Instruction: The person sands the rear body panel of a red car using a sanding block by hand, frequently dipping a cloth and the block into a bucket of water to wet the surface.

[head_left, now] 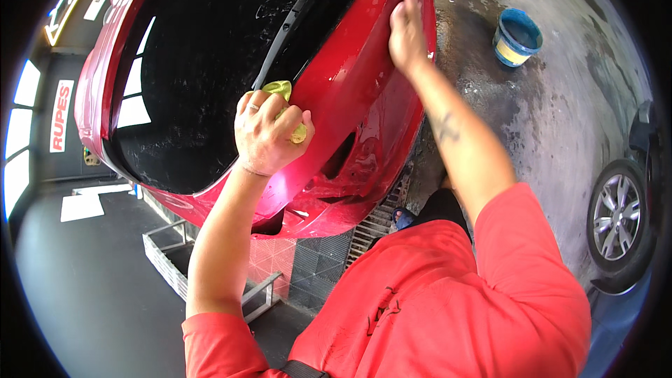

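Observation:
The rear of a red car (329, 98) fills the middle, with a wet-looking black rear window (175, 42) and a long black wiper (283, 31). My left hand (271, 126) is closed round a crumpled yellow-green cloth (278, 88) at the window's right edge, by the wiper's lower part. My right hand (407, 35), slightly blurred, lies with fingers stretched out along the red bodywork right of the window, near the car's outer edge, holding nothing that I can see.
A blue bucket (517, 49) stands on wet concrete at right. Another car's wheel (616, 213) shows at far right. Below the red car are a drain grate (367, 231) and floor tiles (315, 266). A low metal frame (164, 262) sits at lower left, near a dark wall.

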Action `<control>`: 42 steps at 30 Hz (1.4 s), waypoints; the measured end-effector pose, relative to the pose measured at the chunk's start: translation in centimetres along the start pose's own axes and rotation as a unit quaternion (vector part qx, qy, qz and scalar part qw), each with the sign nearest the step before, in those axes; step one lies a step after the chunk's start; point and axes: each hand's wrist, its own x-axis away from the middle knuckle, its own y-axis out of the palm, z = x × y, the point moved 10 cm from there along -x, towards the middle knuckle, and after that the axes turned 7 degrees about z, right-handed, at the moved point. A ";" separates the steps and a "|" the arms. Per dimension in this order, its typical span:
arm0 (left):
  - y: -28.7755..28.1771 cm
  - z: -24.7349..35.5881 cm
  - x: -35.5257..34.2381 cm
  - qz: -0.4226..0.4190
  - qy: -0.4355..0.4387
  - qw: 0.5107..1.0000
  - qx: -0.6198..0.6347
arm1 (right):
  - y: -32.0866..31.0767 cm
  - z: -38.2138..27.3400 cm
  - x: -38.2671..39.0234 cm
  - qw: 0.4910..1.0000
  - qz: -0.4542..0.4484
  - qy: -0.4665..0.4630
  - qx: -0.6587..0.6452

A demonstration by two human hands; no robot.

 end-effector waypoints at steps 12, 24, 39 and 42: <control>-0.3 -0.2 0.3 0.029 -0.017 0.999 -0.015 | 0.2 -4.0 2.5 0.999 -0.017 -0.007 0.037; -0.1 -0.2 0.6 0.023 -0.026 0.999 -0.009 | 0.9 -5.7 1.7 0.994 -0.004 -0.050 0.099; -0.2 -0.5 0.4 0.012 -0.033 0.999 -0.019 | 1.5 -3.3 1.0 0.998 -0.066 -0.012 0.017; -0.1 -0.7 0.7 0.008 -0.040 0.999 -0.016 | 1.9 -7.8 17.5 0.976 -0.198 -0.047 0.071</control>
